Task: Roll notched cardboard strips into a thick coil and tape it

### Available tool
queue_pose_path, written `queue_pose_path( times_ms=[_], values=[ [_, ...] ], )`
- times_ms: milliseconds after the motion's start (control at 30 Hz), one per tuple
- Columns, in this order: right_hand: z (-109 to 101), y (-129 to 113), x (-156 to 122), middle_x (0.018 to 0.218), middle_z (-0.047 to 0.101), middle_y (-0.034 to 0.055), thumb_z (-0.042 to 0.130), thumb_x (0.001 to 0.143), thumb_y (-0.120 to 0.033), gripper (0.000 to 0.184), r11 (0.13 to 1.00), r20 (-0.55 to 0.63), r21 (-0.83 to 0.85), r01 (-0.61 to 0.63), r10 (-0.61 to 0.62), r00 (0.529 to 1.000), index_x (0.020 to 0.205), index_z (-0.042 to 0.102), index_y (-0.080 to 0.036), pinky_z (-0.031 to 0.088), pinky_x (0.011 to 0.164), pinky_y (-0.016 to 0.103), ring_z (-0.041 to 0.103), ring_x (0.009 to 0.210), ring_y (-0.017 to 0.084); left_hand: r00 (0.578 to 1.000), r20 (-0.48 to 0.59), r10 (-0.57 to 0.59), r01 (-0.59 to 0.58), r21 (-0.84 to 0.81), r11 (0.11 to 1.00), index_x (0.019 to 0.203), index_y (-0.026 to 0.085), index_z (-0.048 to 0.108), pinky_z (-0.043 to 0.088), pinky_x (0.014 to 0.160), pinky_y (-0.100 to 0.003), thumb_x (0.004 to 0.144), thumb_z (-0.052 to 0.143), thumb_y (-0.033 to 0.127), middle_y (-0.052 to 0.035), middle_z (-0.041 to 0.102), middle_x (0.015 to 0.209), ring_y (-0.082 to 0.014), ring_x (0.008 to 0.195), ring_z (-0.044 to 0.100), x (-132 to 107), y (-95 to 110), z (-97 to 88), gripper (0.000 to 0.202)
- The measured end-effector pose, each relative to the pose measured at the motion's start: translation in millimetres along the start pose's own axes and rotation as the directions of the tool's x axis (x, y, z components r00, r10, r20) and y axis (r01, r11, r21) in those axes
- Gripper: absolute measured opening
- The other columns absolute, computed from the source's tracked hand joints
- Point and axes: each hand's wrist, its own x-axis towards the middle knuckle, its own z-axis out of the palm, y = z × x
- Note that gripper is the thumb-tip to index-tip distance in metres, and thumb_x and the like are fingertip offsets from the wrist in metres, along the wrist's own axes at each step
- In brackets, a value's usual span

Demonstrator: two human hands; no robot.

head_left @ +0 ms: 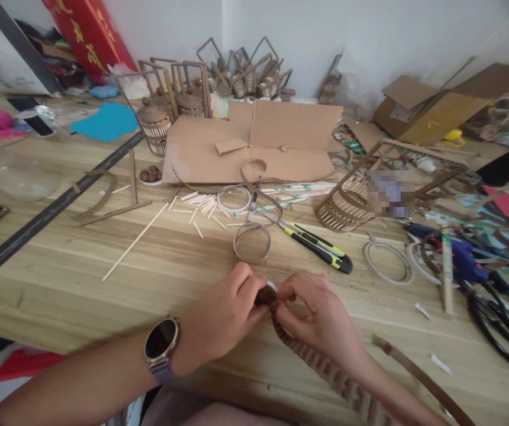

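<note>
My left hand [228, 313], with a watch on its wrist, is closed on a small brown coil of corrugated cardboard [263, 295]. The fingertips of my right hand [316, 313] pinch the corrugated cardboard strip [325, 367] where it leaves the coil. From there the strip runs down under my right forearm toward the lower edge of the view. Just beyond my hands a roll of tape [251, 260] stands on the table, with a thin brown strip curling behind it. A yellow and black utility knife [314, 244] lies to the right, its blade pointing away to the left.
Short wooden sticks [201, 204] lie scattered behind the tape. A folded cardboard sheet [210, 142] and several cardboard lanterns [154, 127] stand at the back. On the right are a slatted basket frame [343, 207], a blue glue gun [465, 257] and black-handled scissors [489, 331].
</note>
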Motion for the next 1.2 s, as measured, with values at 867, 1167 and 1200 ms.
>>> queue_pose_path(
  times_ms=[867,1167,1200],
  values=[
    [-13,30,4,0.073,0.062,0.0017,0.051,0.085,-0.018,0.011,0.925,-0.109,-0.374,-0.066,0.027,0.994,0.075,0.053,-0.022,0.034,0.076,0.036,0.058,0.072,0.021,0.977,-0.003,0.215,-0.203,-0.347,0.915,0.111,0.020,0.052,0.054,0.085,-0.032,0.089,0.061,0.012,-0.0073,0.066,0.107,-0.0209,0.098,0.064,3,-1,-12.0,0.025],
    [-17,36,6,0.080,0.068,0.0040,0.049,0.087,-0.019,0.019,0.957,-0.164,-0.253,-0.139,0.099,0.981,0.074,0.062,-0.024,0.034,0.076,0.038,0.060,0.084,0.024,0.998,-0.054,-0.031,0.004,-0.434,0.901,0.100,0.019,0.056,0.057,0.073,-0.030,0.079,0.068,0.008,-0.0041,0.062,0.099,-0.0170,0.081,0.065,6,-3,-11.9,0.027],
    [-17,36,7,0.082,0.071,0.0044,0.048,0.089,-0.021,0.021,0.953,-0.168,-0.259,-0.154,0.112,0.979,0.078,0.066,-0.024,0.034,0.078,0.040,0.060,0.086,0.025,0.997,-0.058,-0.042,0.012,-0.437,0.899,0.101,0.019,0.056,0.057,0.073,-0.030,0.078,0.068,0.007,-0.0038,0.062,0.099,-0.0169,0.081,0.065,6,-3,-11.8,0.028]
  ],
)
